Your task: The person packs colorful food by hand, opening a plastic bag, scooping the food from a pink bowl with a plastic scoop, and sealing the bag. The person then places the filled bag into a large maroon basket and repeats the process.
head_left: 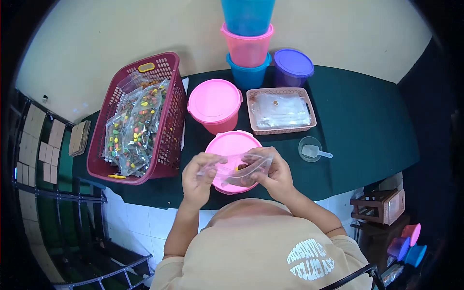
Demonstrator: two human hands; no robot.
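Observation:
Between my two hands is a clear plastic bag (235, 174), its upper edge spread over a pink lid (233, 143) near the table's front edge. My left hand (199, 177) pinches one side of the bag, and my right hand (274, 174) pinches the other. A few brown and yellow pieces show at the bag's middle, partly hidden by the plastic and fingers.
A maroon basket (166, 145) on the left holds several filled bags. Behind are a pink-lidded tub (214, 101), stacked tubs (249, 50) and a purple tub (294, 63). A tray (282, 130) of clear bags and a scoop in a cup (310, 149) stand right.

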